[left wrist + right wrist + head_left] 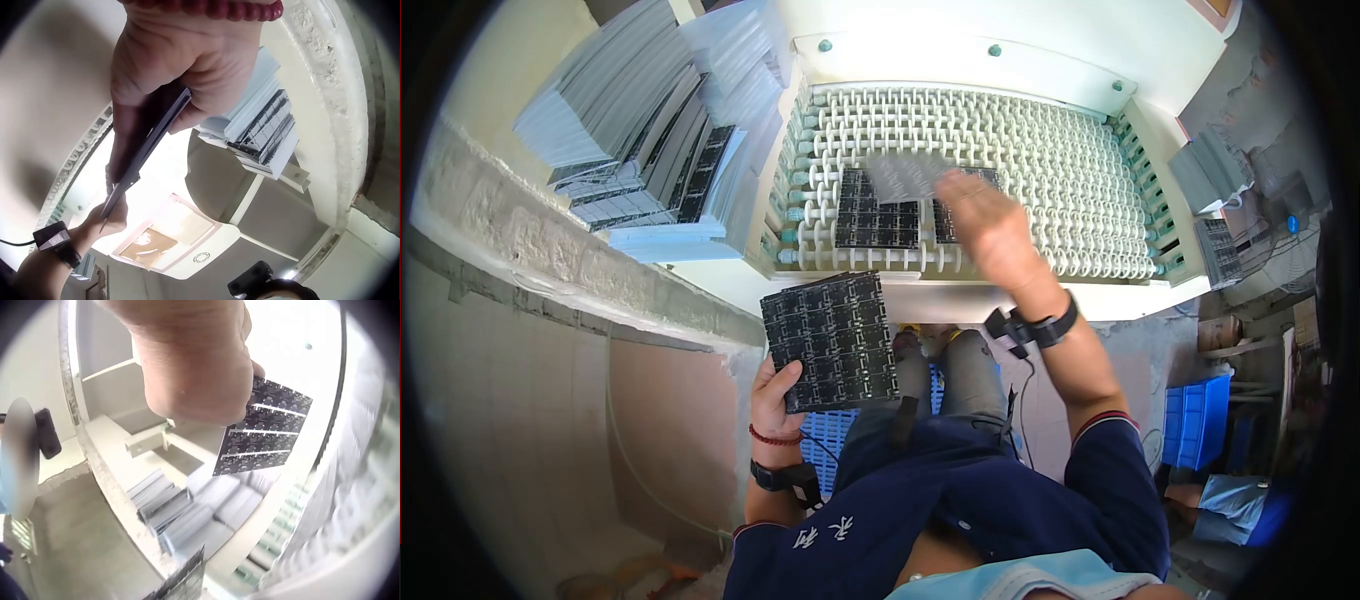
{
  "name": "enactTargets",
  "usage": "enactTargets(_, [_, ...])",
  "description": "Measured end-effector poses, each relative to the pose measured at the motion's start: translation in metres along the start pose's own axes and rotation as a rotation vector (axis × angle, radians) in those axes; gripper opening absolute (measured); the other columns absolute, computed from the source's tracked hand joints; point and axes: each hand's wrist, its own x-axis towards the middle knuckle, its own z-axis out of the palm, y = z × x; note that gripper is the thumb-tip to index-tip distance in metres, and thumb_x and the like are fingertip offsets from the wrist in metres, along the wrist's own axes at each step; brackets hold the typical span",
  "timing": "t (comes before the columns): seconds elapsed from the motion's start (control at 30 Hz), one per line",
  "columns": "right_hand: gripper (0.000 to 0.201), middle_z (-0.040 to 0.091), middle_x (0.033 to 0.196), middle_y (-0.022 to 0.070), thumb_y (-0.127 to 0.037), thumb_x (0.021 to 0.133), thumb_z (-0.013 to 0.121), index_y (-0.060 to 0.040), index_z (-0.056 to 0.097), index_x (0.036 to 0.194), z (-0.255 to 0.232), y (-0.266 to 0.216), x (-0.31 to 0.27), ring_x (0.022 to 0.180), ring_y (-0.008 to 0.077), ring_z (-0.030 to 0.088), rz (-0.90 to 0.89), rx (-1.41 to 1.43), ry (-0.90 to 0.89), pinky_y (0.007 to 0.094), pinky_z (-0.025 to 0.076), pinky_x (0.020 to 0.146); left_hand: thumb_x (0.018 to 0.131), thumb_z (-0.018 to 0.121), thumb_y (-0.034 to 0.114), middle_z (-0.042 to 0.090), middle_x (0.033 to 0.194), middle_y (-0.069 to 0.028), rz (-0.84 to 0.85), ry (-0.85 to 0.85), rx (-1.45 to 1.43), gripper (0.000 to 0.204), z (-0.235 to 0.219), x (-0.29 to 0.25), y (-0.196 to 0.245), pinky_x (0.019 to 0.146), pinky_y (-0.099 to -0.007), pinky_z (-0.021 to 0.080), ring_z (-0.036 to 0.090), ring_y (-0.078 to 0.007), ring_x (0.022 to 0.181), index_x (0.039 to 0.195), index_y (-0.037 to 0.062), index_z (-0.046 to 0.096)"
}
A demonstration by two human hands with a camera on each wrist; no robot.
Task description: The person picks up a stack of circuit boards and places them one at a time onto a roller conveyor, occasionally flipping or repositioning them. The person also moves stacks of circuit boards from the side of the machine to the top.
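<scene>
My left hand [772, 395] grips a small stack of black circuit board panels [830, 340], its thumb over the near corner. Seen edge-on in the left wrist view, the stack [150, 140] lies between thumb and fingers of the left hand [187, 62]. My right hand [995, 235], blurred, holds a single circuit board panel [903, 178] above the roller conveyor [1060, 180]. In the right wrist view, the right hand [194, 369] pinches that panel [269, 434] at one edge. Under it, a black panel [875, 222] lies on the rollers; another [943, 225] is partly hidden by the hand.
Racked stacks of panels [650, 150] stand left of the conveyor on a light blue sheet [680, 240]. More panels [1208, 170] sit beyond its right end. A white front ledge [1020, 300] borders the rollers. A blue crate [1197, 420] is at the right.
</scene>
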Motion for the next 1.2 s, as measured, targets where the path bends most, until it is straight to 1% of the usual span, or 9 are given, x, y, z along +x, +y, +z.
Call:
enactTargets(0.2, [0.024, 0.061, 0.097, 0.0172, 0.004, 0.071, 0.052, 0.0003, 0.06, 0.093, -0.048, 0.084, -0.067, 0.09, 0.0303, 0.06, 0.201, -0.227, -0.091, 0.0364, 0.048, 0.084, 0.085, 0.047, 0.0, 0.056, 0.108, -0.0132, -0.107, -0.015, 0.024, 0.031, 0.01, 0.028, -0.012, 0.079, -0.0338, 0.05, 0.058, -0.0212, 0.093, 0.116, -0.0017, 0.046])
enactTargets(0.37, [0.019, 0.061, 0.095, 0.0178, 0.0, 0.072, 0.056, -0.0003, 0.062, 0.09, -0.056, 0.086, -0.128, 0.086, 0.032, 0.061, 0.326, -0.224, -0.299, 0.0366, 0.049, 0.079, 0.086, 0.045, 0.0, 0.056, 0.108, -0.0126, -0.137, -0.121, 0.046, 0.032, 0.043, 0.062, -0.036, 0.08, -0.036, 0.05, 0.058, -0.0218, 0.094, 0.118, -0.0001, 0.045])
enactTargets(0.5, [0.02, 0.064, 0.09, 0.014, -0.013, 0.078, 0.064, 0.0011, 0.062, 0.092, -0.064, 0.024, -0.112, 0.083, 0.0219, 0.063, 0.724, 0.305, -0.185, 0.0305, 0.05, 0.073, 0.087, 0.043, 0.0, 0.056, 0.109, -0.0123, -0.164, -0.211, 0.083, 0.031, 0.067, 0.08, -0.062, 0.081, -0.0351, 0.05, 0.058, -0.021, 0.095, 0.118, -0.0002, 0.045])
enactTargets(0.57, [0.02, 0.064, 0.078, 0.0087, -0.016, 0.08, 0.063, 0.0013, 0.061, 0.091, -0.049, 0.002, -0.123, 0.07, 0.0141, 0.062, 0.86, 0.86, -0.214, 0.024, 0.05, 0.061, 0.088, 0.044, 0.001, 0.057, 0.105, -0.0101, -0.168, -0.201, 0.083, 0.026, 0.077, 0.086, -0.075, 0.076, -0.0318, 0.051, 0.059, -0.0176, 0.09, 0.113, 0.0002, 0.047])
enactTargets(0.7, [0.019, 0.061, 0.07, 0.0038, -0.016, 0.081, 0.063, 0.0012, 0.061, 0.089, -0.061, -0.003, -0.112, 0.056, 0.0092, 0.059, 1.193, 1.119, -0.403, 0.0195, 0.047, 0.049, 0.088, 0.043, 0.002, 0.056, 0.106, -0.0106, -0.153, -0.222, 0.089, 0.026, 0.093, 0.085, -0.083, 0.077, -0.0333, 0.051, 0.058, -0.0185, 0.092, 0.114, 0.0, 0.046])
enactTargets(0.77, [0.018, 0.06, 0.067, 0.0029, -0.016, 0.081, 0.063, 0.0011, 0.061, 0.086, -0.067, 0.024, -0.12, 0.047, 0.0074, 0.054, 1.239, 1.151, -0.129, 0.0189, 0.045, 0.042, 0.088, 0.043, 0.002, 0.056, 0.106, -0.011, -0.152, -0.222, 0.085, 0.026, 0.094, 0.082, -0.079, 0.078, -0.0339, 0.05, 0.058, -0.0192, 0.093, 0.114, -0.0008, 0.045])
enactTargets(1.0, [0.021, 0.052, 0.054, -0.0013, -0.016, 0.08, 0.061, 0.0048, 0.064, 0.084, -0.112, 0.204, -0.171, 0.043, 0.0055, 0.044, 1.332, 0.454, 0.258, 0.021, 0.032, 0.039, 0.083, 0.039, 0.014, 0.051, 0.114, -0.0226, -0.245, -0.334, -0.157, 0.043, 0.058, 0.075, -0.056, 0.089, -0.0421, 0.043, 0.054, -0.0303, 0.102, 0.118, -0.0112, 0.039])
enactTargets(1.13, [0.025, 0.064, 0.077, 0.0154, -0.026, 0.069, 0.063, -0.0065, 0.067, 0.083, -0.112, 0.239, -0.201, 0.075, 0.0303, 0.062, 1.146, -0.244, -0.175, 0.0386, 0.047, 0.069, 0.083, 0.04, 0.01, 0.05, 0.114, -0.0253, -0.271, -0.367, -0.289, 0.044, 0.039, 0.068, -0.055, 0.091, -0.0422, 0.042, 0.053, -0.0324, 0.103, 0.119, -0.0134, 0.036])
enactTargets(1.2, [0.031, 0.064, 0.082, 0.0132, -0.023, 0.066, 0.069, -0.0073, 0.066, 0.092, -0.11, 0.218, -0.183, 0.079, 0.0305, 0.061, 1.065, -0.426, -0.189, 0.0395, 0.048, 0.071, 0.083, 0.039, 0.009, 0.05, 0.114, -0.0249, -0.237, -0.301, -0.231, 0.043, 0.035, 0.064, -0.052, 0.09, -0.0416, 0.043, 0.054, -0.032, 0.103, 0.119, -0.0132, 0.037])
